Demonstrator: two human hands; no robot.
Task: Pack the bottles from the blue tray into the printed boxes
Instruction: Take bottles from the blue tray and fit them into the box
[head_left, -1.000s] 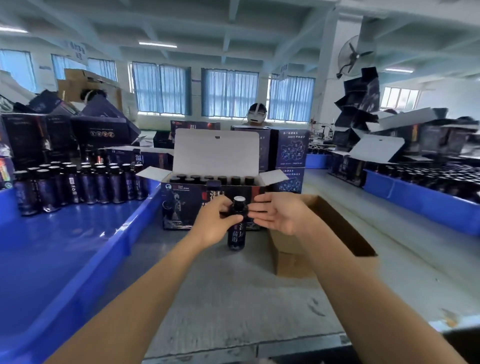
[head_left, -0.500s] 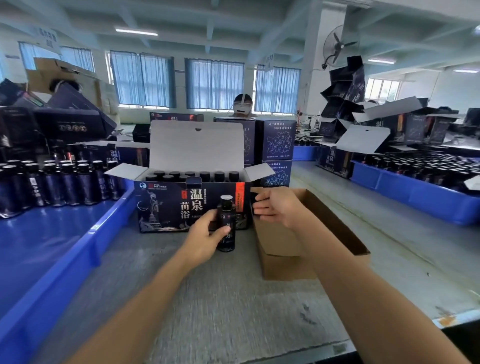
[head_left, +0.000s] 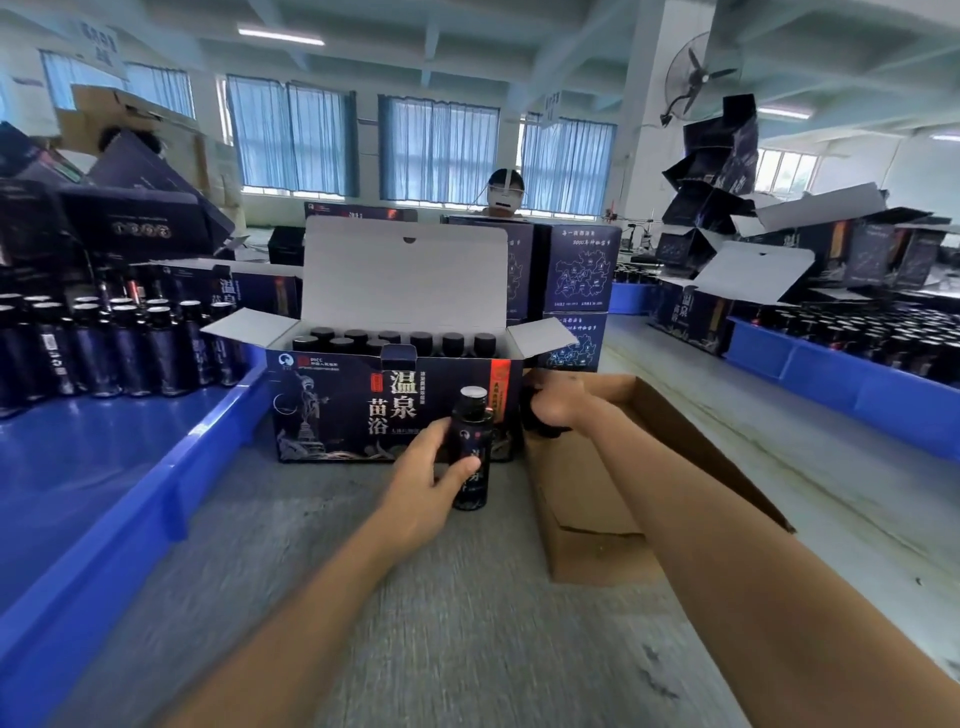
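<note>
**Dropping this bottle into the box: how I'd do it**

Far left, the big blue plastic tray (head_left: 171, 467) has rows of dark, black-capped bottles (head_left: 119, 348) standing at its far end, so I'd guess there's plenty left to pack.

In the middle, the dark printed cardboard box (head_left: 353, 410) sits open on the grey tabletop (head_left: 441, 623) with its white lid flap up. A row of packed black caps (head_left: 421, 340) shows along the back. The front row looks filled only on the left, so the free slots are probably front-right.

The left grip (head_left: 421, 483) has its thumb and fingers wrapped round one small dark bottle with a black cap (head_left: 470, 452). The bottle is upright, just in front of the box's front wall, with its base at the tabletop.

The right grip (head_left: 558, 410) is curled at the box's right end, over the near corner of the open brown cardboard carton (head_left: 587, 509). There's something dark under it, and I honestly can't tell if it's holding anything.

My advice:
- Lift straight up until the base clears the front wall and its tuck tab.
- Carry it over to the empty side and lower it upright.
- Hold it high near the shoulder so your fingers don't jam against the neighbouring bottles.
- Brace the box with the right grip so it doesn't slide back.
</note>
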